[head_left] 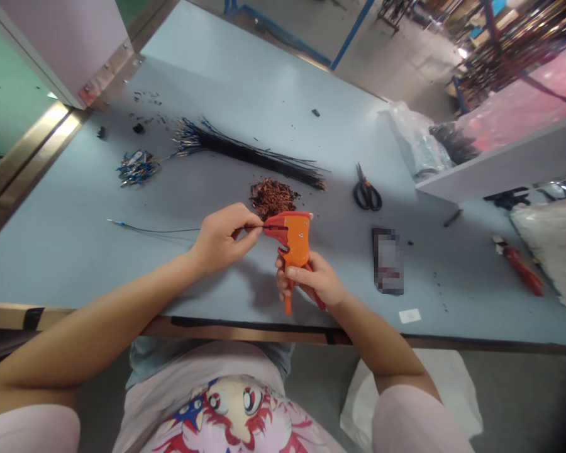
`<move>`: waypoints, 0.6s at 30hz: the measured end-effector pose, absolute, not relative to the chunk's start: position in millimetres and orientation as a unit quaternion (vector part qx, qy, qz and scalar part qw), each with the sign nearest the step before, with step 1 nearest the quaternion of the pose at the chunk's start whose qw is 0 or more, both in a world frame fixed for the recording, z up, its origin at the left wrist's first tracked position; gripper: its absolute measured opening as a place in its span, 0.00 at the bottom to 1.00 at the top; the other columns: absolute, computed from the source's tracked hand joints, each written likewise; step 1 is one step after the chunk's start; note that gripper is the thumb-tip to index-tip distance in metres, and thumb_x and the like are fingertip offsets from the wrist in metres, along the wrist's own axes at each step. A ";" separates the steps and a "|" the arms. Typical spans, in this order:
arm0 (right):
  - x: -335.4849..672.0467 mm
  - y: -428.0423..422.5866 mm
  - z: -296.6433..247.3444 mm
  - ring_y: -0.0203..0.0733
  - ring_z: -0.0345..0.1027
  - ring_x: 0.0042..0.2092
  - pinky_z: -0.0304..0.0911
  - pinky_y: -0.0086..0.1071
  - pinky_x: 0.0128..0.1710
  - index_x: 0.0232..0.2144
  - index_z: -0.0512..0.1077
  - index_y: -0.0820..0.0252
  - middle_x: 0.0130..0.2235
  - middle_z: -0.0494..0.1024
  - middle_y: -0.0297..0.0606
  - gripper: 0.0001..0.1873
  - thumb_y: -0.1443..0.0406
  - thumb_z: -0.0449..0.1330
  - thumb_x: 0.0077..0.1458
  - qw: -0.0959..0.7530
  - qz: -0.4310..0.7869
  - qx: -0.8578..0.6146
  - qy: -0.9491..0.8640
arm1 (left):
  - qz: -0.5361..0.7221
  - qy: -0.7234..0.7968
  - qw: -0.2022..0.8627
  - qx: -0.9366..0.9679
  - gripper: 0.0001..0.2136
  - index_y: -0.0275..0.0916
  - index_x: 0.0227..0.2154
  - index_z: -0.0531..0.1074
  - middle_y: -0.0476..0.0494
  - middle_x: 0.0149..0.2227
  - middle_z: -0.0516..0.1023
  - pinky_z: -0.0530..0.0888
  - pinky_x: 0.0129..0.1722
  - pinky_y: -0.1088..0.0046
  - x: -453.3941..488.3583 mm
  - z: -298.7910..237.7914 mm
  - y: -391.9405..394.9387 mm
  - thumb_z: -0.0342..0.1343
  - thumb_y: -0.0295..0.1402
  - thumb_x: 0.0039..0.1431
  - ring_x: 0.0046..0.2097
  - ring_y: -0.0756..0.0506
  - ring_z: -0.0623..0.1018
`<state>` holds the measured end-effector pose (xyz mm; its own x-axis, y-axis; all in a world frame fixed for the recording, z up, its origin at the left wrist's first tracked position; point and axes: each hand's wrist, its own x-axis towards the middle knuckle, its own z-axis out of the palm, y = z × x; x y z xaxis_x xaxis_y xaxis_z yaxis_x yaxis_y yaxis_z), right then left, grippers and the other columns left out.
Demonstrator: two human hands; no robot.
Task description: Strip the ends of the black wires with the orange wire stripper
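Observation:
Between thumb and fingers, my left hand (229,238) pinches a thin black wire (170,231). The wire trails left over the table and ends in a blue-sleeved metal terminal (116,223). Its other end sits at the red jaws of an orange and red wire stripper (298,238). My right hand (311,280) is wrapped round the stripper's handles. Just behind the jaws lies a heap of copper-coloured and black scraps (273,198). Farther back is a bundle of black wires (259,157) with blue terminals at its left end. Whether the jaws bite the wire, I cannot tell.
A pile of blue terminals (138,168) lies at the left. On the right are black-handled scissors (367,192), a dark phone-like object (388,261), a white label (409,316) and a red-handled tool (519,267). A pale shelf (490,163) juts in from the right.

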<state>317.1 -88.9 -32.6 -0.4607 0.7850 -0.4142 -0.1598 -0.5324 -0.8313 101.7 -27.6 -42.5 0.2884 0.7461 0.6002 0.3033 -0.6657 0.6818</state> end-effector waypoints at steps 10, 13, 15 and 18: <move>313.1 -88.5 -33.5 0.33 0.63 0.19 0.67 0.32 0.21 0.21 0.65 0.61 0.18 0.66 0.29 0.19 0.57 0.64 0.56 0.300 0.753 -0.384 -0.443 | 0.464 0.343 0.211 0.789 0.05 0.38 0.28 0.72 0.50 0.25 0.72 0.64 0.29 0.75 101.3 -43.2 -28.3 0.53 0.26 0.58 0.27 0.52 0.68; 314.6 -88.5 -31.6 0.33 0.62 0.18 0.66 0.31 0.20 0.20 0.65 0.61 0.17 0.66 0.29 0.20 0.57 0.64 0.56 0.291 0.751 -0.383 -0.452 | 0.463 0.340 0.204 0.792 0.05 0.38 0.28 0.72 0.50 0.25 0.71 0.64 0.29 0.76 101.5 -42.5 -29.0 0.53 0.26 0.58 0.27 0.52 0.68; 315.1 -88.9 -30.3 0.33 0.62 0.18 0.66 0.31 0.20 0.20 0.64 0.61 0.17 0.65 0.29 0.20 0.56 0.64 0.56 0.285 0.750 -0.388 -0.453 | 0.460 0.339 0.199 0.796 0.05 0.38 0.29 0.72 0.51 0.25 0.71 0.64 0.29 0.76 101.4 -42.2 -29.2 0.53 0.25 0.58 0.27 0.53 0.67; 314.2 -89.9 -29.4 0.32 0.61 0.17 0.64 0.29 0.18 0.20 0.64 0.60 0.17 0.64 0.28 0.20 0.55 0.65 0.54 0.280 0.748 -0.401 -0.448 | 0.461 0.336 0.197 0.798 0.05 0.37 0.29 0.72 0.51 0.24 0.70 0.63 0.28 0.76 101.2 -42.5 -28.8 0.53 0.25 0.58 0.27 0.53 0.67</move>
<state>314.2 -89.9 -29.4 -0.5220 0.7786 -0.3484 -0.0607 -0.4413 -0.8953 101.2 -28.8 -42.5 0.3501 0.7164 0.6034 0.3542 -0.6976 0.6228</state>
